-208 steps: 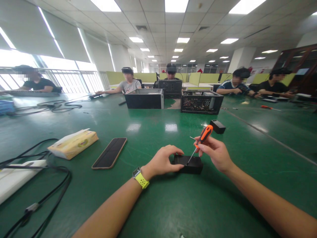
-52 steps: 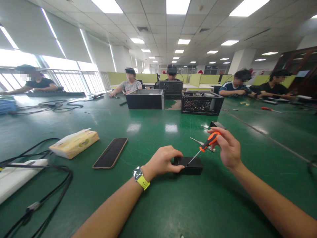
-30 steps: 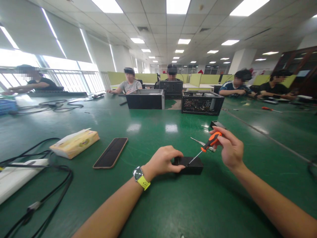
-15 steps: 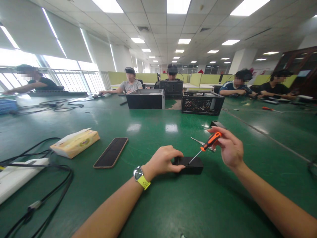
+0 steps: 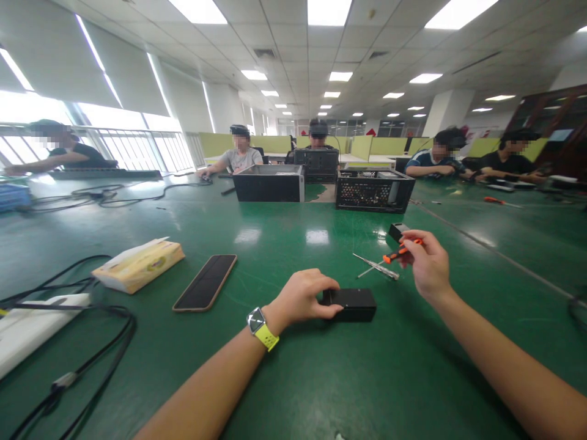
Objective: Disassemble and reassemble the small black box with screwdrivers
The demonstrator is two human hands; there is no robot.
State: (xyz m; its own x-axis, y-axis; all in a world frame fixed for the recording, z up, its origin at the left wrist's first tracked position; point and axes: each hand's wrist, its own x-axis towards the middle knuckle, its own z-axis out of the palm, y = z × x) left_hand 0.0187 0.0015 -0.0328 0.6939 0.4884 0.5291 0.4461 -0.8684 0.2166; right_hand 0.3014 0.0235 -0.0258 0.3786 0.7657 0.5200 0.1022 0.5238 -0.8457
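Left hand (image 5: 300, 293), fingers gripping black box (image 5: 355, 302), right hand (image 5: 430, 267), fingers closed on orange screwdriver (image 5: 395, 252), slim tool (image 5: 386, 271) left of them beneath the shaft, second box (image 5: 396, 231) partly blocked behind them, phone (image 5: 205, 283) left of both hands.

Bright ceiling panels (image 5: 329, 11); glare on tabletop (image 5: 317, 236)

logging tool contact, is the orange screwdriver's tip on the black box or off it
Off. The right hand holds the orange screwdriver, with green tabletop showing between its tip and the black box.
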